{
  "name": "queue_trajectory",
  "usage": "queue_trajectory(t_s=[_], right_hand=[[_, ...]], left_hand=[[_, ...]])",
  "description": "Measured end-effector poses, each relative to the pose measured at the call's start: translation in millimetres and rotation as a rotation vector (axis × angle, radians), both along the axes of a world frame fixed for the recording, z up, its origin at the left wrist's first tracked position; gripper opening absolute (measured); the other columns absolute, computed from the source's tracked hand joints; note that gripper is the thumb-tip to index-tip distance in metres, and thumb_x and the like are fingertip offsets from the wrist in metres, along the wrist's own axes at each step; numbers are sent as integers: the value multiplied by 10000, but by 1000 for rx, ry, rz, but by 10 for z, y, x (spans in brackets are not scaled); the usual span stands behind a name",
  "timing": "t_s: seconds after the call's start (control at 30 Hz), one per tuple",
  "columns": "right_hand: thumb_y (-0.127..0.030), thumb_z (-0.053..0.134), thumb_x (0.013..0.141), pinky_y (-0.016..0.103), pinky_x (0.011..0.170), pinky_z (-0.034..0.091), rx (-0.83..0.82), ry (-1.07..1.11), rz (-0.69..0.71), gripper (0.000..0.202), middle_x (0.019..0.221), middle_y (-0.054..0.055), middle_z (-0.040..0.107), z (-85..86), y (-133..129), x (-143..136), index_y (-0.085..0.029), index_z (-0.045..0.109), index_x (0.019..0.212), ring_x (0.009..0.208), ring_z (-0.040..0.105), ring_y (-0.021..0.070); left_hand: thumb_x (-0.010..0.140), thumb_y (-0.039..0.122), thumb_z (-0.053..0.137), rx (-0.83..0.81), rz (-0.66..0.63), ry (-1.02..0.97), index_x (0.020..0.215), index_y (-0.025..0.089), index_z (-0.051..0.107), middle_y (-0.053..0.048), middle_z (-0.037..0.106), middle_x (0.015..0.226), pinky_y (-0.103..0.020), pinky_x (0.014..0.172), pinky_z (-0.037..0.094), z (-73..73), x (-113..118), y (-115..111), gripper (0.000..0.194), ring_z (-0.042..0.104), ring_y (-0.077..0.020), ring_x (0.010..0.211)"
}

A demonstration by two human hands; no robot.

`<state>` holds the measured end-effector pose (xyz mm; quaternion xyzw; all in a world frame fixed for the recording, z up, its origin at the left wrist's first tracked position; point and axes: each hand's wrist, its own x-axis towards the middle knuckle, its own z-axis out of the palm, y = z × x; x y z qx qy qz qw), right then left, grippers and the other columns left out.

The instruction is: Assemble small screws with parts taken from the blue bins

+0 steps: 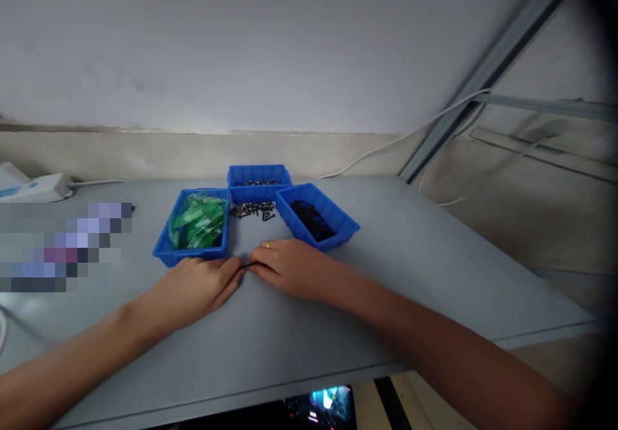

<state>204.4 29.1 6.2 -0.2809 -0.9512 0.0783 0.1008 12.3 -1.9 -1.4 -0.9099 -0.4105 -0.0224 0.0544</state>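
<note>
My left hand (205, 283) and my right hand (290, 268) meet almost fingertip to fingertip over the grey table. Both are closed on a thin dark piece (246, 266), one at each end; most of it is hidden by the fingers. Beyond my left hand stands a blue bin (168, 254) with green plastic packets (200, 221). Past my right hand, an angled blue bin (333, 242) holds small black parts (313, 219). A third blue bin (261, 192) at the back contains small metal parts, and a pile of screw-like pieces (253, 209) lies in front of it.
At the far left are a white device (46, 187) with a cable and a pixelated area. A grey metal frame (447, 127) rises at the right, with a white cable (381, 152) along the wall. A lit screen (331, 404) shows below the table's front edge (270, 392).
</note>
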Motion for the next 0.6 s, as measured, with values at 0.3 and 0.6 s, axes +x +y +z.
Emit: queue_trajectory(t_s=[0.3, 0.6], right_hand=[[-409, 404, 829, 259, 607, 402, 156, 401, 172, 266, 668, 6, 582, 3, -197, 101, -219, 589, 840, 629, 531, 122], [-230, 414, 853, 259, 709, 407, 90, 213, -5, 182, 866, 63, 589, 18, -104, -28, -152, 558, 932, 801, 533, 145]], left_hand=[[896, 186, 288, 38, -99, 16, 833, 125, 528, -41, 598, 639, -246, 440, 426, -17, 9, -11, 255, 582, -162, 511], [902, 205, 320, -58, -64, -13, 879, 131, 545, -50, 625, 717, -269, 521, 452, 35, -9, -19, 238, 609, -175, 596]])
